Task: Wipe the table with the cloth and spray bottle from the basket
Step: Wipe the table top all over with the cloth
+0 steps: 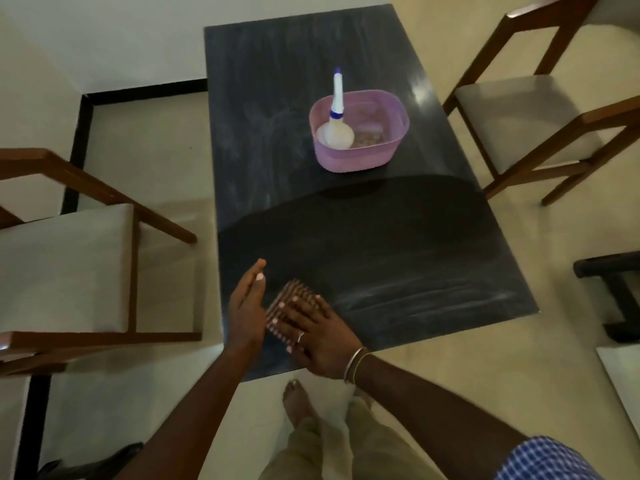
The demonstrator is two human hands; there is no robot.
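Note:
A folded brown checked cloth (289,299) lies near the front left corner of the dark table (363,230). My right hand (317,336) rests flat on top of it, fingers spread and pressing down. Just left of the cloth my left hand (246,306) stands on its edge with straight fingers, holding nothing. Farther back on the table stands a pink basket (360,154). Inside it a white spray bottle (336,128) with a blue collar and tip stands upright at the left side. Pale streaks mark the tabletop.
A wooden chair (69,265) with a pale seat stands left of the table, and another chair (530,116) stands at the right. Dark furniture (613,289) sits at the right edge. My bare foot (298,403) is on the tiled floor below the table's front edge.

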